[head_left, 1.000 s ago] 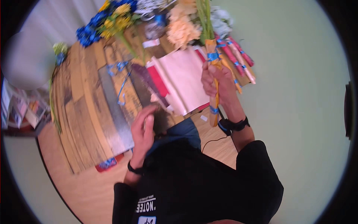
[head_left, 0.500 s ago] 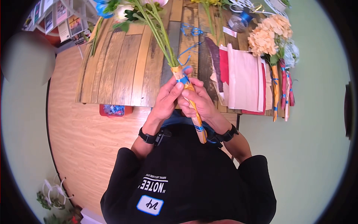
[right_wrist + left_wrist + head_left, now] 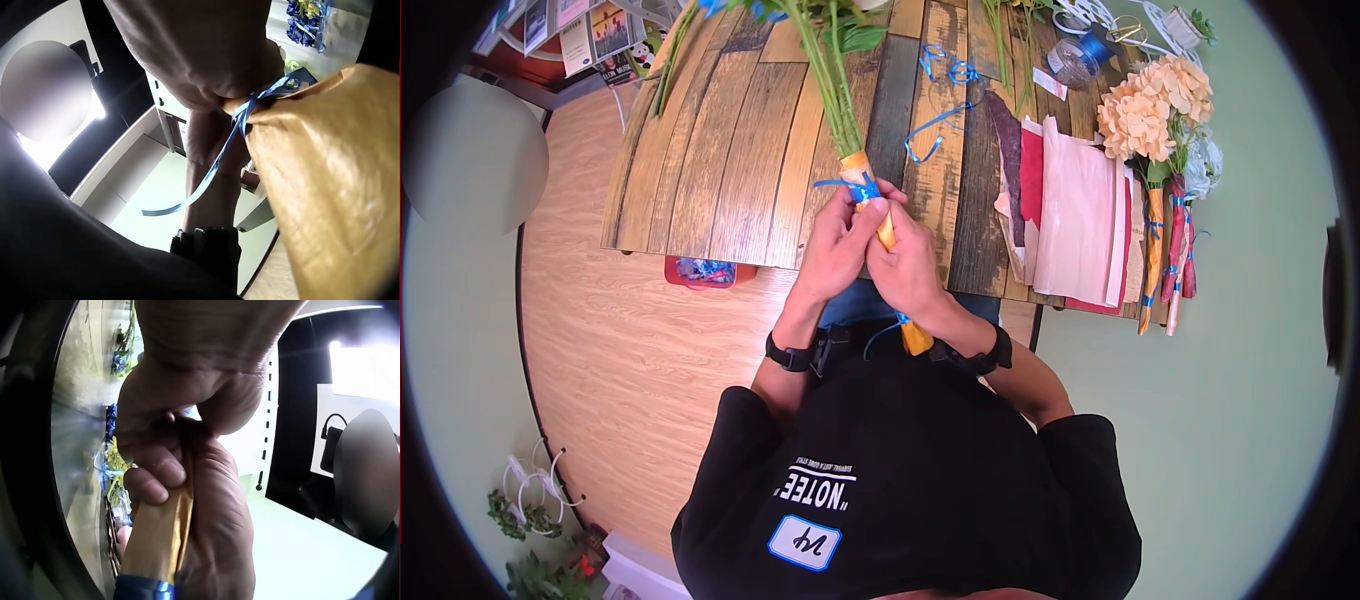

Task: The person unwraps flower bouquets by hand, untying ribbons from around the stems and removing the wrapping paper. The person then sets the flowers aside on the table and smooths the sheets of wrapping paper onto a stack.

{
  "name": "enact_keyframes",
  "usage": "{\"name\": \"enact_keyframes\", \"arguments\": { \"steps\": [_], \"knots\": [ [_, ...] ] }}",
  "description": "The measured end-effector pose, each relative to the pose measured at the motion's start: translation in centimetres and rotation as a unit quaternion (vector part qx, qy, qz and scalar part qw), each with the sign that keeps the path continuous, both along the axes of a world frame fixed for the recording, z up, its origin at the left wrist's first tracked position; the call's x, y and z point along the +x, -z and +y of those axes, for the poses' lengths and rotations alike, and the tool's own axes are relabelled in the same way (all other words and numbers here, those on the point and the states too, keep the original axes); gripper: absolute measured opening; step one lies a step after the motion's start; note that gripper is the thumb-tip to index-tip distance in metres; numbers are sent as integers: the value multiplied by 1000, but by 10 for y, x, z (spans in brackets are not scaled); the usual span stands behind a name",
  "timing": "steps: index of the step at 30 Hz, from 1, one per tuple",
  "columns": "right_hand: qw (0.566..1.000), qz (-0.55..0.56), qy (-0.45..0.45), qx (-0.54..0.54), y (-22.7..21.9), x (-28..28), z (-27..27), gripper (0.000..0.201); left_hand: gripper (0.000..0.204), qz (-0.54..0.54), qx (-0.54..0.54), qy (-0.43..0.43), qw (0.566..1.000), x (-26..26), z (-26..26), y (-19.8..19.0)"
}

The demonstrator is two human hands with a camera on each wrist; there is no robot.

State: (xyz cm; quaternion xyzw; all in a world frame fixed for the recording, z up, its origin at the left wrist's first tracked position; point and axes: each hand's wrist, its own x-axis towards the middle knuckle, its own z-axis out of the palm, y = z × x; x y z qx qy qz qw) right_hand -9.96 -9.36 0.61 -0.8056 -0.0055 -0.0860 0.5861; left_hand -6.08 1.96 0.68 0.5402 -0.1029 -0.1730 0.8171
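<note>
Wood-plank counter (image 3: pixel 740 150) ahead — L grip (image 3: pixel 830 252) & R grip (image 3: pixel 908 268) both curled snug round paper-wrapped bouquet stems (image 3: pixel 854 161) at counter's near edge — prob. best to pinch right by the blue ribbon (image 3: pixel 864 191) & keep it taut.

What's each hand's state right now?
Left hand: closed, holding the yellow paper wrap of the flower stems.
Right hand: closed, holding the same wrap.

The head view is looking down over the table (image 3: pixel 730 150) while both wrist views are sharing the paper wrap (image 3: pixel 153 534) close up, the left's at lower left, the right's at right.
</note>
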Motion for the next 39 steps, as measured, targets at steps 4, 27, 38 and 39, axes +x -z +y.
{"name": "enact_keyframes", "arguments": {
  "steps": [4, 27, 38, 39],
  "knots": [
    [995, -93, 31, -25, -1, 7, 9, 22, 27, -54, 46, 21, 997, 11, 9, 1],
    [993, 53, -63, 89, -43, 46, -27, 20, 29, -101, 191, 44, 975, 19, 38, -19],
    [976, 105, -64, 181, -30, 40, -45, 15, 32, -96, 222, -6, 970, 10, 29, -1],
    [975, 95, -64, 189, -27, 38, -46, 15, 33, -103, 226, -22, 968, 8, 27, 3]
  ]
}}
